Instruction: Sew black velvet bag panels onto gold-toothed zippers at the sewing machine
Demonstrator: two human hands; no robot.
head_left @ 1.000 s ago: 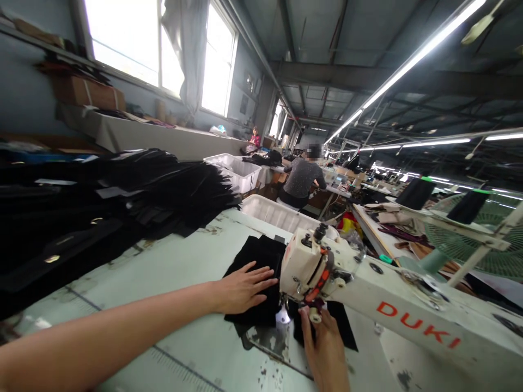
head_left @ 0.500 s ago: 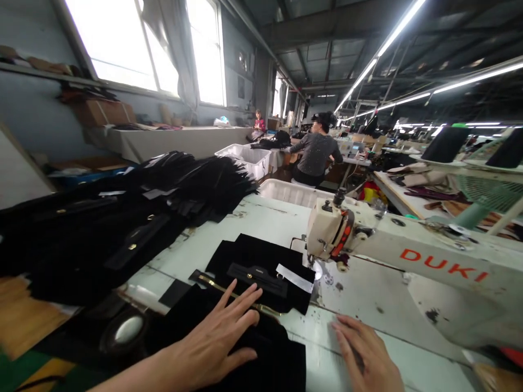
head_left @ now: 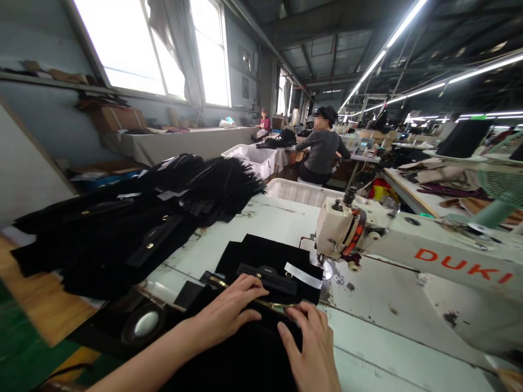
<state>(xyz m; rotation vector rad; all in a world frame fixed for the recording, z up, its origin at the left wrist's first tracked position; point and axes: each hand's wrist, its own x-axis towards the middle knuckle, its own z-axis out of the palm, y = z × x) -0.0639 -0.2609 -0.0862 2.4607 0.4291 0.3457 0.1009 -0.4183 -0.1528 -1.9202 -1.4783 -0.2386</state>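
A long workshop: windows glare from the left wall, well beyond the machine, and strip lights run away past it. A person in a dark grey top sits working beyond it too. The pale table, paint chipped, spreads left of the machine and under it. Well left of the machine there's a big pile of black pieces, and just behind its head, a white tub.

Now the close work! On the near left of the machine lies black cloth, and past it a black panel, its right edge close by the lit spot under the machine's head, a white strip along that side. Left hand and right hand are both down on the cloth, fingers bent, thumbs apart; whether either pinches it, I can't tell. And the zip, gold, sits right at the fingertips, long axis crosswise, slanting nearer at its right end. The right hand touches down there, the one closer to the machine; the left covers its middle.
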